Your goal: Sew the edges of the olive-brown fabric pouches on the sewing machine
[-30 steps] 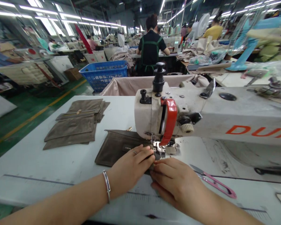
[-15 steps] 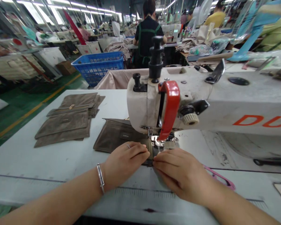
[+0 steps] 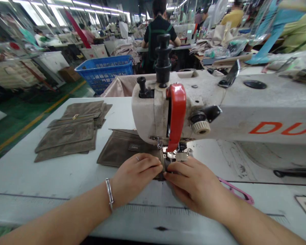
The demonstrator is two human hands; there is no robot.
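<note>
A dark brown fabric pouch piece (image 3: 119,144) with a small label lies flat under the head of a white sewing machine (image 3: 148,115). Its right edge runs in at the metal presser foot (image 3: 170,154). My left hand (image 3: 140,173), with a ring and bracelet, presses on the near right part of the piece, fingers together. Just right of it, my right hand (image 3: 193,185) pinches the edge in front of the foot, its fingertips close to the left ones. My fingers cover part of the seam. A red lever guard (image 3: 177,115) hangs above the foot.
Similar brown pieces (image 3: 68,132) lie stacked at the left of the white table (image 3: 66,183). A pink thread snipper (image 3: 237,191) rests right of my right hand. Behind the table stand a blue basket (image 3: 104,69) and a person (image 3: 159,34) seated with their back to me.
The view has shifted slightly, so the machine and stacked pieces appear a little further left. Both hands remain on the brown piece by the presser foot, the right fingers slightly rearranged.
</note>
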